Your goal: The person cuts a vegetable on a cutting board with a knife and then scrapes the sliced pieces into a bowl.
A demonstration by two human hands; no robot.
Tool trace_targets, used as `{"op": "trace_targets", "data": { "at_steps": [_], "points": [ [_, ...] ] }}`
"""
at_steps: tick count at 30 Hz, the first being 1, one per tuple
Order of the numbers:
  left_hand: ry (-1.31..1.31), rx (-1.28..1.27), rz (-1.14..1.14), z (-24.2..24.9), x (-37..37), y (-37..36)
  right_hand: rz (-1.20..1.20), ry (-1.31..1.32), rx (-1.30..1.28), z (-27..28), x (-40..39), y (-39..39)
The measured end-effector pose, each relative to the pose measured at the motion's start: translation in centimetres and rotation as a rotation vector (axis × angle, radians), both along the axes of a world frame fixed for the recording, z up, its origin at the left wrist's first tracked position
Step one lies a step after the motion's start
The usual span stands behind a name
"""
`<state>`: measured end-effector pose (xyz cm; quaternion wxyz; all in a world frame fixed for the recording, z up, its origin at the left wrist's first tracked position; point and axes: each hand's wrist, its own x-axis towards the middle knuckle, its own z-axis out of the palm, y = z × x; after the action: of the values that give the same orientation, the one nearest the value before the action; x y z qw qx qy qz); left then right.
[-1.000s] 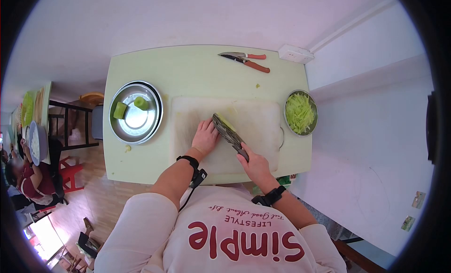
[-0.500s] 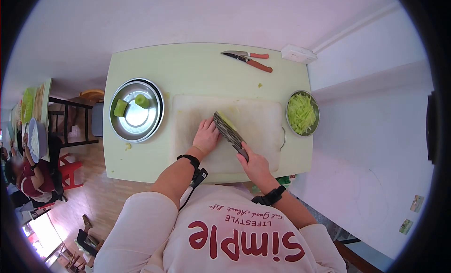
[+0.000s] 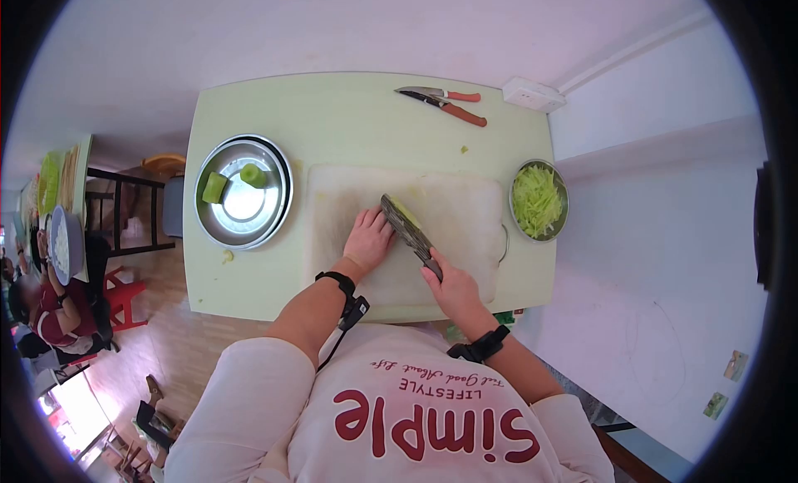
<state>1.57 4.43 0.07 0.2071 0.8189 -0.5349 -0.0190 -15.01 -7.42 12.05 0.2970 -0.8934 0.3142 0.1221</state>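
Note:
My right hand (image 3: 455, 285) is closed round the handle of a kitchen knife (image 3: 407, 235) with a dark, streaked blade, slanting across a white cutting board (image 3: 465, 225). Pale green vegetable (image 3: 402, 210) shows along the blade's right side near the tip. Just left of the blade, my left hand (image 3: 369, 240) has its fingers bent and together, pressing at the vegetable; the blade and fingers hide most of that piece. A bowl of pale green shreds (image 3: 537, 202) stands right of the board. Two short green vegetable chunks (image 3: 214, 188) lie in a steel basin at the left.
The steel basin (image 3: 284, 202) is nested in another. Two knives with reddish handles (image 3: 462, 111) lie at the table's far edge, near a white socket box (image 3: 532, 96) on the wall. Farther left, a person in a dark red top (image 3: 73, 317) holds a bowl (image 3: 66, 243).
The knife blade has tilted slightly, showing more green at its right side. Both hands keep nearly the same place; the whole view has shifted a little.

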Motion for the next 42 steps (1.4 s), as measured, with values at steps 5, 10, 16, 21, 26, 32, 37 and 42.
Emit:
{"op": "trace_targets", "data": {
  "at_steps": [5,10,16,21,26,32,37,42],
  "points": [
    [-0.002,0.008,-0.009,0.1,0.0,0.0,0.021,0.014,-0.001,0.2,0.2,-0.1],
    [-0.005,0.007,-0.012,0.5,0.1,0.0,0.021,0.014,-0.009,-0.4,0.3,0.0],
    [-0.002,-0.049,0.011,0.1,-0.1,-0.3,-0.008,-0.037,0.022,-2.4,0.5,-0.6],
    [-0.016,-0.085,0.016,0.2,0.0,-0.4,-0.010,-0.050,0.058,-3.4,0.1,-1.2],
    [0.036,-0.098,-0.002,0.7,0.2,-0.4,-0.259,-0.095,0.469,-5.9,-0.7,-3.5],
    [0.053,-0.088,0.000,0.5,0.1,-0.4,-0.759,-0.097,1.460,-3.1,-2.1,-6.4],
    [0.061,-0.094,0.007,0.2,0.0,-0.4,-0.690,-0.108,1.361,-0.8,-2.2,-6.6],
    [0.067,-0.101,0.001,0.2,0.1,-0.4,-0.594,-0.064,0.992,-1.1,-1.6,-4.8]
  ]
}}
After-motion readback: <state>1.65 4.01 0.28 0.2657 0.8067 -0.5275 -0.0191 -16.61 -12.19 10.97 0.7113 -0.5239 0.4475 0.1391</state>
